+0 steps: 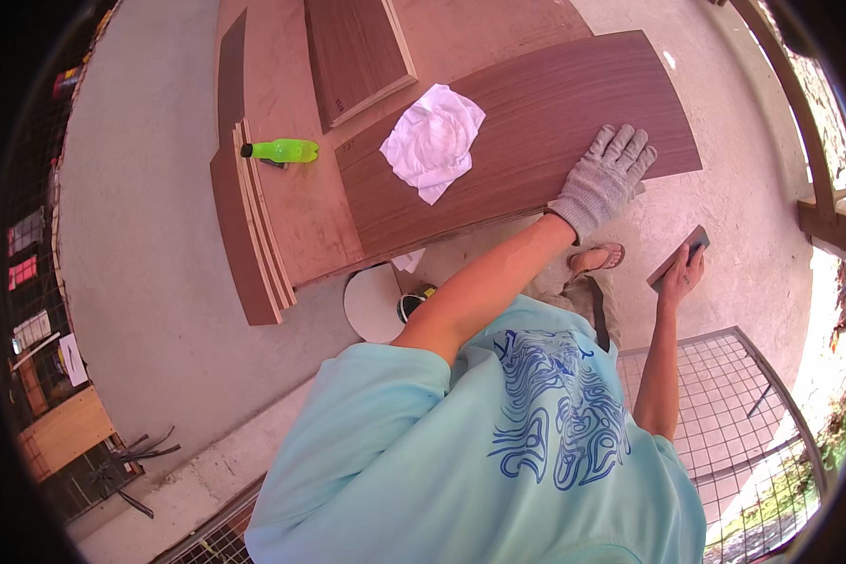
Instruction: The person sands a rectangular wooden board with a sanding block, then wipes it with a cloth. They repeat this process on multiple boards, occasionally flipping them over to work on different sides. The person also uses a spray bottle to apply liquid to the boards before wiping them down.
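Note:
My left hand (pixel 601 180), in a grey knit glove, lies flat on a dark brown wood-grain panel (pixel 529 120) near its right end. Its fingers are spread and hold nothing. Off the panel's near right corner, my bare right hand (pixel 682 276) grips what looks like a sanding block (pixel 698 242), dark on top with a brown edge. A crumpled white cloth (pixel 435 141) rests on the panel, left of the gloved hand. Small marks show at the panel's left end.
The panel lies on a reddish-brown worktable (pixel 310 225). A green bottle (pixel 282 151) lies beside stacked boards (pixel 254 247); another panel stack (pixel 359 56) is farther back. Below the near edge are a round white lid or seat (pixel 372 303) and a dark container (pixel 412 304). Metal mesh (pixel 719 402) stands at right.

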`<state>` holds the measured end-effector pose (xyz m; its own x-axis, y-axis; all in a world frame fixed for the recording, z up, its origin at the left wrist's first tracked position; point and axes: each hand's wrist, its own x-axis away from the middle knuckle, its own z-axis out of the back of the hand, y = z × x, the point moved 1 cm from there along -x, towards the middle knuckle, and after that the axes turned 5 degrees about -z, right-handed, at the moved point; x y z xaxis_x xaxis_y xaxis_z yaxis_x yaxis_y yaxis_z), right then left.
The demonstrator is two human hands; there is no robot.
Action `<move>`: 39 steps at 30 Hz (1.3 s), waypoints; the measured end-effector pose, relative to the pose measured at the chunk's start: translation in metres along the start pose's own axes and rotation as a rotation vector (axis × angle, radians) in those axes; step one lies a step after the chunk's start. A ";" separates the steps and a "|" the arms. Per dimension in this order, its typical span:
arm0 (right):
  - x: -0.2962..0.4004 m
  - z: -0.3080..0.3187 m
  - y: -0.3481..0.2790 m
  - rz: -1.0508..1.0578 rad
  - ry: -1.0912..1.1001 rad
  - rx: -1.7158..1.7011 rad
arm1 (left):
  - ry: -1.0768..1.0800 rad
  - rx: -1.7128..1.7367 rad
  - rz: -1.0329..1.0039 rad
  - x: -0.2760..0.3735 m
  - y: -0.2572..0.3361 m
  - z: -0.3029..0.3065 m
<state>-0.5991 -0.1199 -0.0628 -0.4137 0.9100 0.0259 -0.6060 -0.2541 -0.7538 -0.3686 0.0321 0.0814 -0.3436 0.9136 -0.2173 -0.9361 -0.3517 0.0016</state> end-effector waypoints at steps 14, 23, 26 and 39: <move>0.088 0.020 -0.053 -0.040 -0.032 -0.278 | 0.185 0.091 0.166 0.280 -0.093 0.059; 0.167 0.006 -0.054 -0.258 0.020 -0.253 | 0.201 -0.009 0.245 0.209 -0.243 0.071; 0.182 0.010 -0.027 -0.297 0.069 -0.229 | -0.023 0.071 0.302 0.217 -0.222 0.039; 0.253 0.056 0.053 -0.560 0.268 0.103 | -0.165 -0.047 0.155 0.339 -0.151 0.080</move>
<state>-0.7742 0.0783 -0.0594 0.1623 0.9612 0.2229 -0.7490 0.2671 -0.6064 -0.3501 0.4115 0.0859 -0.4938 0.8678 -0.0559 -0.8682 -0.4956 -0.0234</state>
